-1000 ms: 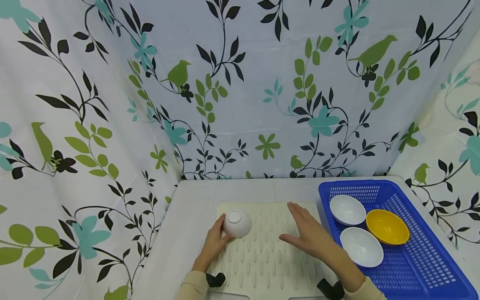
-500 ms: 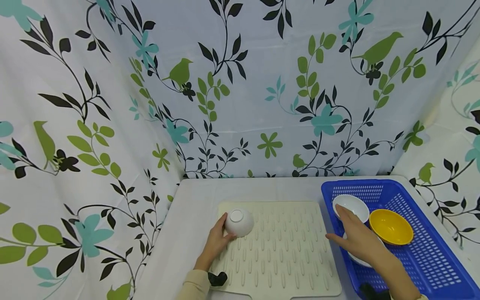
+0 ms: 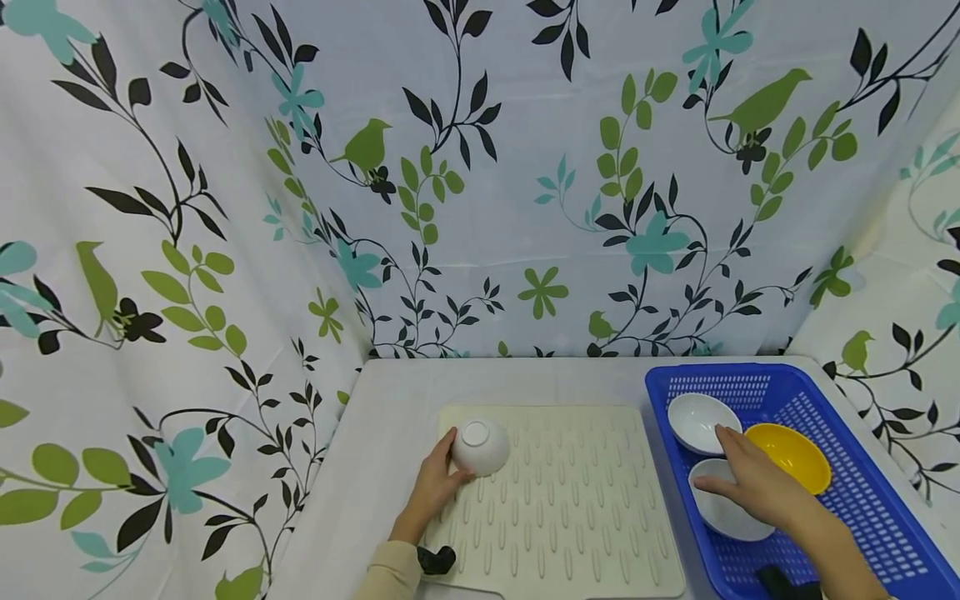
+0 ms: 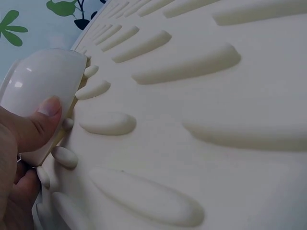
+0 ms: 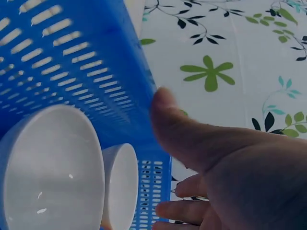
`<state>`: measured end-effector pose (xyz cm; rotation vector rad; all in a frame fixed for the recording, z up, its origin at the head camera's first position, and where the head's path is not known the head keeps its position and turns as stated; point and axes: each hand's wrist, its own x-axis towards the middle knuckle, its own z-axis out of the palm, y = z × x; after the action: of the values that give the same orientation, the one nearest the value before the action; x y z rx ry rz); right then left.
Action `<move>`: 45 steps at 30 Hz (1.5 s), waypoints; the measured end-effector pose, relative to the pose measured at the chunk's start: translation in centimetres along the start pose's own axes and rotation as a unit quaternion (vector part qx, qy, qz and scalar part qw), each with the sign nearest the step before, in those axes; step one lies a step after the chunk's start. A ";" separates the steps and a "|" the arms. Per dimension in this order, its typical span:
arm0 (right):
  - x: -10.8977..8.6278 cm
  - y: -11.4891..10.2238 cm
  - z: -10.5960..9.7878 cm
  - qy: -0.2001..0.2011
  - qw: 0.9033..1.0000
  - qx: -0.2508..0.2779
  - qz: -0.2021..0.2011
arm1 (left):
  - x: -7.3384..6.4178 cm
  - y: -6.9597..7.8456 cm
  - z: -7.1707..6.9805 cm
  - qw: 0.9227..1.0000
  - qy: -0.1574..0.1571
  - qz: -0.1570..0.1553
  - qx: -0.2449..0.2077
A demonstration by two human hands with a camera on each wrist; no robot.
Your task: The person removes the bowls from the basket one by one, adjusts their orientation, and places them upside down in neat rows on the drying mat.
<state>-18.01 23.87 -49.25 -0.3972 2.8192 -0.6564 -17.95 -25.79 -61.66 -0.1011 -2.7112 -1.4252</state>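
Note:
A small white bowl (image 3: pixel 480 447) stands upside down on the far left part of the cream ribbed drying mat (image 3: pixel 570 500). My left hand (image 3: pixel 432 483) grips its left side, and in the left wrist view the thumb (image 4: pixel 50 106) lies along the bowl's outer wall. My right hand (image 3: pixel 757 483) hovers over the blue basket (image 3: pixel 862 467), fingers extended and holding nothing. Beneath and around it are a white bowl (image 3: pixel 701 421) at the back, a nearer white bowl (image 3: pixel 723 508) and a yellow bowl (image 3: pixel 795 454), all facing up. The right hand partly covers the near white and yellow bowls.
The slotted basket wall (image 5: pixel 86 62) rises beside the right hand in the right wrist view. A white table (image 3: pixel 390 400) carries mat and basket. Patterned curtains (image 3: pixel 480 208) enclose the table at the back and both sides.
My right hand has moved right from above the mat to over the basket, then a little farther right and lower. The left hand stays on the small white bowl.

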 end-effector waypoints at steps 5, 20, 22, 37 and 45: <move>0.5 1.1 0.5 -0.027 0.999 -0.023 0.024 | 0.0 -0.1 0.1 1.000 0.000 -0.011 0.001; 1.1 2.3 1.9 -0.090 0.994 -0.045 0.045 | -0.1 0.2 0.1 1.000 0.001 -0.020 -0.004; 1.1 2.2 2.0 -0.093 0.993 -0.060 0.042 | -0.1 0.1 0.1 1.000 0.002 -0.020 -0.003; 0.8 1.7 2.0 -0.103 0.989 -0.102 0.042 | -0.1 0.1 0.1 1.000 0.007 -0.019 0.003; 0.6 1.3 2.0 -0.089 0.990 -0.098 0.040 | -0.1 0.1 0.1 1.000 0.005 -0.022 0.006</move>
<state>-18.27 24.04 -51.73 -0.3555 2.7187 -0.3121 -17.86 -25.62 -61.68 -0.0336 -2.7293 -1.4164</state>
